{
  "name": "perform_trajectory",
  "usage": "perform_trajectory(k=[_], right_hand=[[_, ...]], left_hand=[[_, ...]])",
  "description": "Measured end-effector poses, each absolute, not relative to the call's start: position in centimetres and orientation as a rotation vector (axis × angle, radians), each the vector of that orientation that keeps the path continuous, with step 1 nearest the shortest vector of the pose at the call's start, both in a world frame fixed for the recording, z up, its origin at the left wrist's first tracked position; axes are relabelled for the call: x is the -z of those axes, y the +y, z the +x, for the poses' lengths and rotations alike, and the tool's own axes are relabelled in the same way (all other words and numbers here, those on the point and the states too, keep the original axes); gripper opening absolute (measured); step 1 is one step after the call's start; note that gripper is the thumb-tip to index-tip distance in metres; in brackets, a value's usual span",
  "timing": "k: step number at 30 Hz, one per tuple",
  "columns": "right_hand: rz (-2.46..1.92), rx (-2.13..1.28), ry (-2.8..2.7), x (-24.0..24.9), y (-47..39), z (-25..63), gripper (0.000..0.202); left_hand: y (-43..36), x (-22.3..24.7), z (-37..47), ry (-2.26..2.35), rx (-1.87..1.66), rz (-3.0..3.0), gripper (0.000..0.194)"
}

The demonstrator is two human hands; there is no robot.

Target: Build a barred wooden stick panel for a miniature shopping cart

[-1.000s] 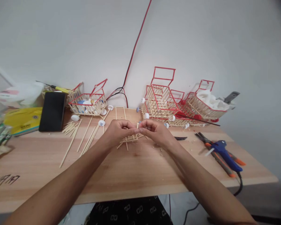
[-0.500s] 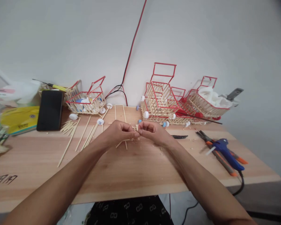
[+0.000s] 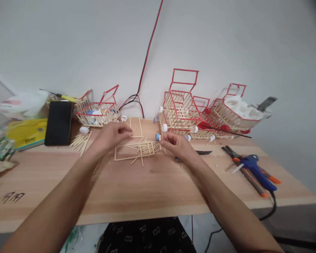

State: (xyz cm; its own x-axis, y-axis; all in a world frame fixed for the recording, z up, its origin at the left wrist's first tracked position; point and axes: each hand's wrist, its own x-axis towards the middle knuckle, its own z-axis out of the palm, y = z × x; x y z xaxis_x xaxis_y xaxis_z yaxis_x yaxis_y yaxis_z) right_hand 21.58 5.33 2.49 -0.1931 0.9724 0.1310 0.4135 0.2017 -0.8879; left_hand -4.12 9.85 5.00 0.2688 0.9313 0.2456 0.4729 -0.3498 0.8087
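My left hand [image 3: 113, 135] hovers over the left middle of the table, fingers loosely bent and a little apart. Its fingertips are beside the corner of a small stick rectangle [image 3: 141, 127], with nothing visible in them. My right hand [image 3: 177, 144] is closed in a pinch near a blue bottle cap [image 3: 157, 137]; whatever is between the fingertips is too small to make out. Between the hands lies a longer stick frame [image 3: 115, 154]. A small slatted stick panel [image 3: 146, 149] lies at its right part, among loose short sticks [image 3: 133, 161].
Stick-built mini shopping carts with red trim [image 3: 180, 105] stand along the wall, another cart [image 3: 97, 116] to the left. A phone [image 3: 58, 123] leans by a yellow packet [image 3: 26, 133]. Pliers [image 3: 249, 175] and a blue glue gun [image 3: 258, 172] lie right; cut sticks [image 3: 80, 142] lie left.
My hands have come apart: the left moved left and up toward the small rectangle, the right slightly right. The slatted panel and frame between them are now uncovered.
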Motion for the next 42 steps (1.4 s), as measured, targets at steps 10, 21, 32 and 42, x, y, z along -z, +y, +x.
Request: perform_trajectory(k=[10,21,32,42], right_hand=[[-1.389,-1.068,-1.636,-1.5,5.2,19.4,0.021],[-1.35,-0.733,-1.75,-2.1,4.6,19.1,0.009],[-1.34,-0.207,-1.903,-2.5,4.1,18.8,0.003],[-1.439,0.049,-1.95,-2.6,3.8,18.1,0.007]], left_hand=[[9.1,-1.6,-0.9,1.422,-0.601,2.405,0.015],[8.4,-3.1,-0.9,1.217,-0.844,2.456,0.015],[6.6,-4.0,0.4,1.155,-1.048,2.698,0.017],[5.1,-4.6,0.9,1.338,-0.917,2.852,0.026]])
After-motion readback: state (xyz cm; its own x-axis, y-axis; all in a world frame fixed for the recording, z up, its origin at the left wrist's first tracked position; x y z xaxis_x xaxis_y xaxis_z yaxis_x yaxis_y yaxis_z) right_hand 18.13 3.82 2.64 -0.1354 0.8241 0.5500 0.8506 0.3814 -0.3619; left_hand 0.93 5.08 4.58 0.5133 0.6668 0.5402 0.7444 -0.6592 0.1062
